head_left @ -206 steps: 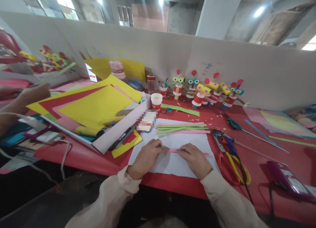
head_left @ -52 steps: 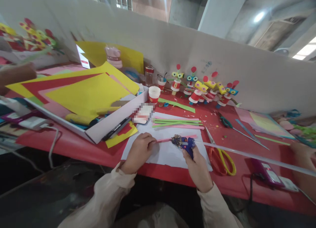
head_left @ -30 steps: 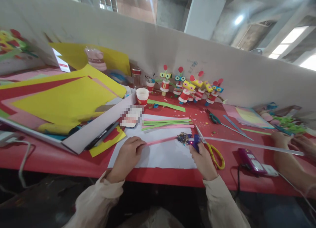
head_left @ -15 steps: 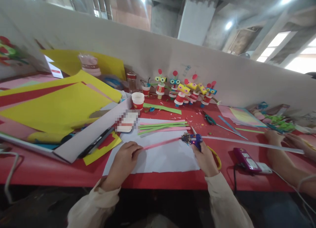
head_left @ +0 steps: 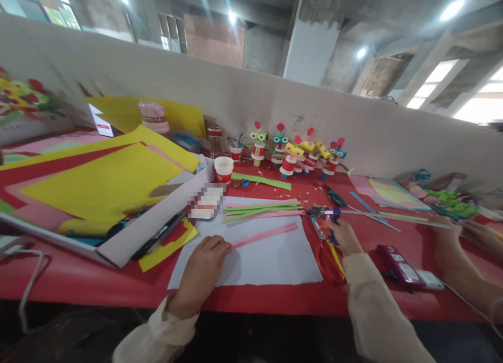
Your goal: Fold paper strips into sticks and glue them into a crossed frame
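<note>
My left hand [head_left: 206,266] pinches the near end of a pink paper strip [head_left: 267,235], which lies over white paper sheets [head_left: 275,266]. My right hand [head_left: 346,234] grips a purple-blue hot glue gun [head_left: 332,215] with a small red light; its nozzle area is crusted with dark residue and points left. A long translucent glue stick [head_left: 408,218] runs out of its back to the right. Below the gun lie scissors [head_left: 329,263] with red and yellow on the handles. Several green and pink paper strips [head_left: 263,210] lie in a bundle just beyond the pink strip.
Paper-cup robot figures [head_left: 288,166] stand along the wall. A white box [head_left: 157,216] with coloured sheets sits left, beside a paper cup [head_left: 223,169]. Green-handled pliers [head_left: 336,197] and a purple device [head_left: 401,266] lie right, near another person's arm [head_left: 456,253].
My right hand has moved right and away with the glue gun, off the pink strip, uncovering the scissors. My left hand still holds the strip. The camera view has tilted slightly up.
</note>
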### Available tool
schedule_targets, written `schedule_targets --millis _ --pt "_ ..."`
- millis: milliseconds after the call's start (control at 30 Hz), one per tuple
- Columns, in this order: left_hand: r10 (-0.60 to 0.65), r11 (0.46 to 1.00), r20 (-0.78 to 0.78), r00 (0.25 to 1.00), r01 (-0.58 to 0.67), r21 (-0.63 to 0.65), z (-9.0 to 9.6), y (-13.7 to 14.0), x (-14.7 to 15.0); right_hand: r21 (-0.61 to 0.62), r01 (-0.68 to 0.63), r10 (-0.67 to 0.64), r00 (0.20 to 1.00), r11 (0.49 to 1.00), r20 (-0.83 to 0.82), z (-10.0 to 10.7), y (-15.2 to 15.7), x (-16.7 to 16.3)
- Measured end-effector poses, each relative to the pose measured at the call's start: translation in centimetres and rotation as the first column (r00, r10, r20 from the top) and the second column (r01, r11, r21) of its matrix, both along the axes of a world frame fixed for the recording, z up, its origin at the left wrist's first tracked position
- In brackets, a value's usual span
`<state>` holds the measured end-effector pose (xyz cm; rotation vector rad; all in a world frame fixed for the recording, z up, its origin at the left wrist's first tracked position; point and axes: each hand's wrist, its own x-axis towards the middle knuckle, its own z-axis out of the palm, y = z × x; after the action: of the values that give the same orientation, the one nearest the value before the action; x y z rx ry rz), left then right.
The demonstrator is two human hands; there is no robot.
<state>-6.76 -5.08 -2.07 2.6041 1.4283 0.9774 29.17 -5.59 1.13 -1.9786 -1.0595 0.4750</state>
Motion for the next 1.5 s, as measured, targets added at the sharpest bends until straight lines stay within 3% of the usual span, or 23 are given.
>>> schedule_targets --millis 133,233,300,333,467,500,600,767,867,1000,1133,1300,1500 --pt "0.028 0.999 -0.183 0.983 -0.032 -0.017 0.0 -0.4 0.2 -0.037 0.103 -0.099 0.988 0.994 0.115 1.1 1.6 1.8" --pt "0.073 0.995 -0.259 0.963 -0.088 -0.044 0.4 -0.5 0.4 0.004 0.136 -0.134 0.973 0.991 0.186 1.5 1.0 0.2" --pt "0.114 0.990 -0.235 0.965 -0.130 -0.051 0.7 -0.5 0.8 0.046 0.036 -0.043 0.985 0.998 0.169 1.3 0.0 -2.8" --pt "0.134 0.988 -0.192 0.972 -0.147 -0.053 0.9 -0.4 1.0 0.089 -0.128 0.118 0.987 0.988 0.109 1.0 -0.5 -4.8" --pt "0.156 0.986 0.081 0.984 -0.150 -0.070 1.9 0.1 2.4 0.106 -0.441 0.449 0.892 0.891 -0.058 -0.2 -1.5 -13.5" --pt "0.138 0.989 0.126 0.982 -0.129 -0.075 2.3 0.3 2.8 0.155 -0.477 0.497 0.855 0.865 -0.145 -0.4 -1.2 -15.2" --pt "0.091 0.995 0.181 0.979 -0.082 -0.061 3.6 1.3 4.0 0.376 -0.404 0.544 0.718 0.834 -0.434 -0.1 0.8 -17.8" --pt "0.095 0.981 0.121 0.988 -0.113 0.155 6.0 4.0 5.3 0.494 -0.315 0.555 0.685 0.810 -0.473 1.4 5.2 -16.7" --pt "0.046 0.972 0.115 0.992 -0.071 0.226 6.2 5.9 5.6 0.559 -0.220 0.542 0.665 0.800 -0.514 1.3 6.6 -15.4" --pt "-0.042 0.984 0.136 0.990 0.017 0.178 5.1 7.4 5.6 0.587 -0.118 0.514 0.638 0.801 -0.573 0.2 6.9 -14.5" --pt "-0.083 0.993 0.205 0.975 0.064 0.098 4.3 7.9 5.4 0.570 -0.129 0.511 0.630 0.812 -0.585 -0.4 6.9 -14.8" --pt "-0.124 0.990 0.214 0.969 0.108 0.088 4.4 8.3 5.2 0.556 -0.191 0.539 0.618 0.809 -0.572 -0.4 6.9 -15.9" --pt "-0.119 0.991 0.218 0.969 0.101 0.092 4.7 8.1 5.1 0.557 -0.130 0.504 0.627 0.820 -0.594 -0.3 6.6 -15.9"
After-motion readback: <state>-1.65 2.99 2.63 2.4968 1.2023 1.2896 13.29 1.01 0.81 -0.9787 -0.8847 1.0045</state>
